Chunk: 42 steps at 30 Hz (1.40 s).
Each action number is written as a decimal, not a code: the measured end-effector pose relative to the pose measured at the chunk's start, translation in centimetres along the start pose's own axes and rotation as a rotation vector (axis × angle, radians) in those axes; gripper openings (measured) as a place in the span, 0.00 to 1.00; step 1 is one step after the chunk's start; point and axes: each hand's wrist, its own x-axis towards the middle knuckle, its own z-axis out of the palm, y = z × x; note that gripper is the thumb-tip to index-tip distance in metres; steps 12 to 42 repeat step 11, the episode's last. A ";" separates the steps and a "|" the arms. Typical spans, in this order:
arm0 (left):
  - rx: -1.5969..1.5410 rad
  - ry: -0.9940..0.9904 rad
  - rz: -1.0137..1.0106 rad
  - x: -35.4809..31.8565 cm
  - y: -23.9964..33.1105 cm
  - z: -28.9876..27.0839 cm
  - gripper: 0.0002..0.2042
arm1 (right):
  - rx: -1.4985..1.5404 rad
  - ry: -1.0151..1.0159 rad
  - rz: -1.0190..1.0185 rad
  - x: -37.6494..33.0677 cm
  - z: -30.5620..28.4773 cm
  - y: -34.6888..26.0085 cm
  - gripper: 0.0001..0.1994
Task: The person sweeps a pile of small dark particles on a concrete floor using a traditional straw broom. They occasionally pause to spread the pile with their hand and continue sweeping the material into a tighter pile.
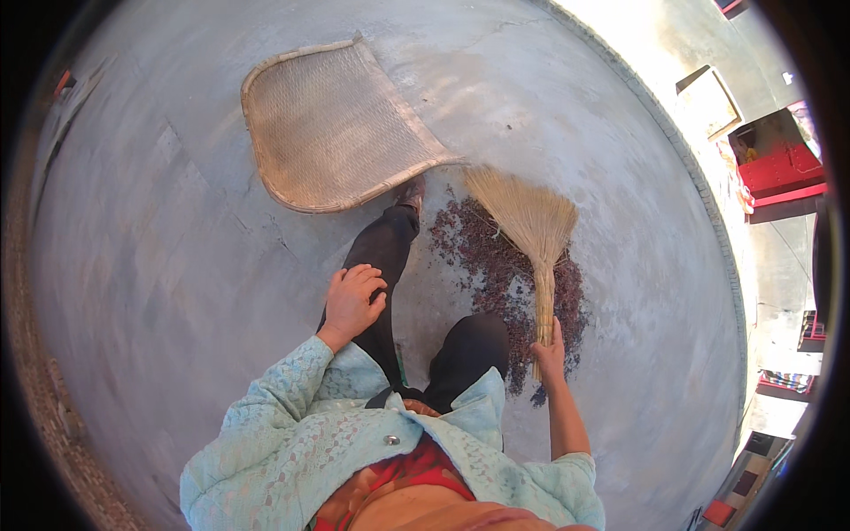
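My right hand [550, 353] is wrapped round the handle of a straw broom [529, 215]. The broom's fanned bristles point away from me and rest at the far edge of a heap of small dark reddish pieces [502, 273], too small to name. Some of the heap is hidden under the broom. My left hand [353, 302] lies on my left knee, its fingers stretched out over the dark trouser leg, holding nothing. Ahead and to the left sits a wide woven winnowing basket [335, 124] with a bound rim; its near right corner comes close to the bristle tips.
Grey concrete floor [177, 292] spreads all round me. My left shoe [411, 192] is at the basket's near rim. On the right a curved edge [686, 168] borders the floor, with a pale framed panel [708, 103] and a red object [779, 168] beyond it.
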 end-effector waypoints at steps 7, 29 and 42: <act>-0.015 -0.020 -0.006 0.0 -0.1 0.0 0.07 | 0.230 0.014 0.013 0.1 -0.2 -2.0 0.42; -0.104 -0.052 -0.051 0.0 -0.5 -0.1 0.09 | 0.248 0.018 0.062 3.7 0.6 -4.5 0.42; -0.104 -0.052 -0.051 0.0 -0.5 -0.1 0.09 | 0.248 0.018 0.062 3.7 0.6 -4.5 0.42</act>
